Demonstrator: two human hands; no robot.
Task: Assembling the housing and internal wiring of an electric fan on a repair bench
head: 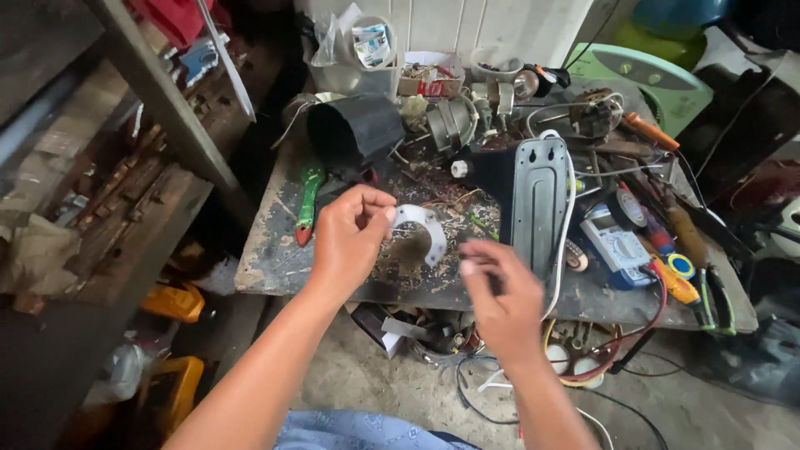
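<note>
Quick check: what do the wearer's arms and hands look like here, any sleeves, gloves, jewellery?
Both forearms are bare up to the frame edge: no sleeves in view. The left hand and right hand wear no gloves, and no rings, watch or wristbands show. Only clothing visible is light blue patterned fabric at the bottom.

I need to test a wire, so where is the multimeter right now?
In the head view the blue multimeter lies on the right side of the workbench, right of the upright grey metal plate, beside the black tape roll.
</note>
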